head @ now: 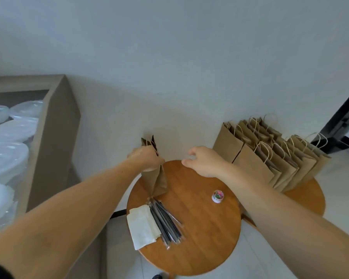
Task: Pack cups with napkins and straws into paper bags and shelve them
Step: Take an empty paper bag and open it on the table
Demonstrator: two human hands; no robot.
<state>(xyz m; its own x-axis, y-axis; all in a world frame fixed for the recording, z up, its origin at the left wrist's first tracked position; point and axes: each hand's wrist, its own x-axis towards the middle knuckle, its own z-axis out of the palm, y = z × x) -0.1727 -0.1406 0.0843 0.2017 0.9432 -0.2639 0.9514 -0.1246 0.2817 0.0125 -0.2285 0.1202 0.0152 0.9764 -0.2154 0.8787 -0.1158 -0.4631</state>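
Observation:
A folded brown paper bag (157, 181) stands upright at the far left edge of the round wooden table (199, 234). My left hand (146, 159) grips it near its top, below the twine handles. My right hand (204, 162) hovers to the right of the bag with its fingers curled and apart, holding nothing. A stack of white napkins (142, 226) lies at the table's near left. A bundle of dark wrapped straws (166, 220) lies beside and partly over the napkins. No cup is on the table.
Several flat brown paper bags with twine handles (270, 158) stand in a row on a second round table (308, 198) at the right. A small clear tub of coloured clips (218, 196) sits on the near table. Clear plastic lids or containers (6, 150) fill a beige shelf unit (50, 141) at the left.

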